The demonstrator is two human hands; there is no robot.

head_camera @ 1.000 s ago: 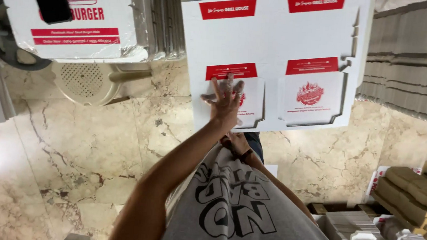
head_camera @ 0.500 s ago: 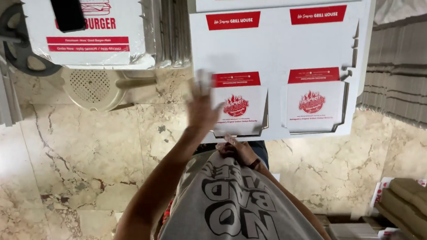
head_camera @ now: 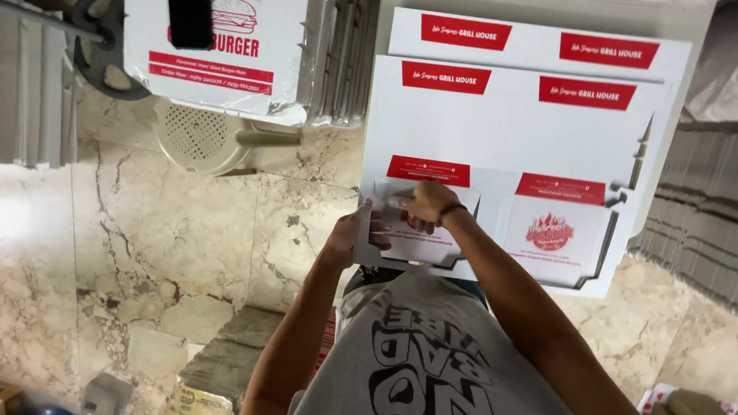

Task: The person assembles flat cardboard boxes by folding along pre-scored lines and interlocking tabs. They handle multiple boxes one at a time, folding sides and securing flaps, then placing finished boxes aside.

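Closest to the camera, a grey printed T-shirt (head_camera: 428, 371) fills the lower middle of the view, its bottom cut off by the frame, and both bare forearms reach away from it. At the near left corner of a flat white die-cut carton blank (head_camera: 508, 131) with red label patches, the left hand (head_camera: 352, 236) curls its fingers round the edge of a small folded flap (head_camera: 422, 235); the fingertips go behind the card and are hidden. Beside it, the right hand (head_camera: 426, 204), a dark band at the wrist, presses down on the same flap with fingers bent and close together, though whether they pinch the card or only press it cannot be told. Under the top blank lies a second one (head_camera: 538, 41), only its far strip showing. Left of the blanks is veined marble floor (head_camera: 131, 246), then a round perforated beige plastic piece (head_camera: 196, 135), partly covered by a white printed burger box (head_camera: 226, 40). A dark wheel (head_camera: 100, 46) and grey stacked sheets (head_camera: 713, 225) are cut off at the edges.
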